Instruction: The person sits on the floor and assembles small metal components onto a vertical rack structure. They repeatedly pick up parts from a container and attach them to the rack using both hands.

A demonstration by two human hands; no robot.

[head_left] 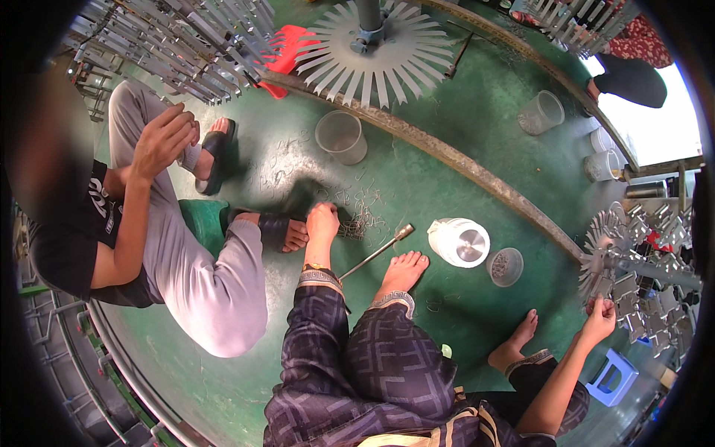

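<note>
Two hands at work: left hand point(322, 221) reaches down to the floor, fingers closed among a pile of wire clips point(363, 220) just right of it. Right hand point(599, 319) is raised, pinching a metal blade point(609, 287) on the finned wheel point(605, 249) directly above it.

Two hands at work on a green floor among metal parts

The left hand point(322, 221) reaches down onto a heap of small bent grey wire clips point(363, 217) near the centre, fingers curled on them. The right hand point(600, 319), at 4 o'clock, holds the edge of a grey metal toothed wheel point(605, 253). A long steel socket wrench point(378, 251) lies just right of the left hand. A white plastic jar with a shiny lid point(458, 242) lies at 3 o'clock. Another person in grey trousers point(194, 261) sits at 9 o'clock.
</note>
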